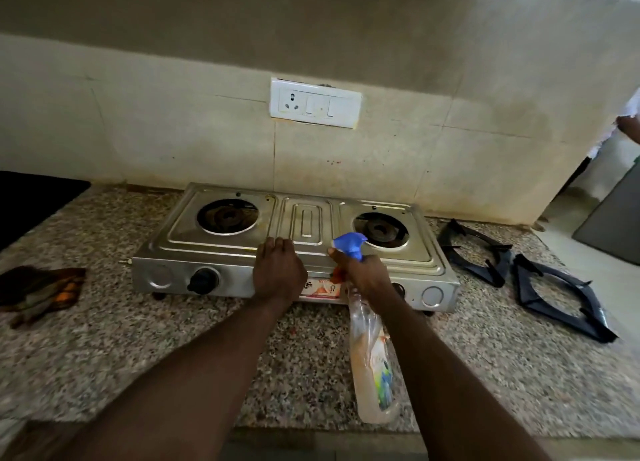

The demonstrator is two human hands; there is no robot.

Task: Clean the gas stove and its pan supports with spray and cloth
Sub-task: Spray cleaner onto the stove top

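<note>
One gas stove (pixel 221 249) sits mid-counter (pixel 138 339), its two pan supports (pixel 561 320) set aside right for access; right hand (pixel 363 273) grips the spray bottle (pixel 372 356) by its neck, nozzle towards the top, left hand (pixel 277 270) braces the front edge, finger hold indeterminate; cloth (pixel 38 291) lies left.

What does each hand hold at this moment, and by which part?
The right hand grips the spray bottle by its neck, just under the blue trigger head. The left hand holds nothing; it rests on the stove.
</note>
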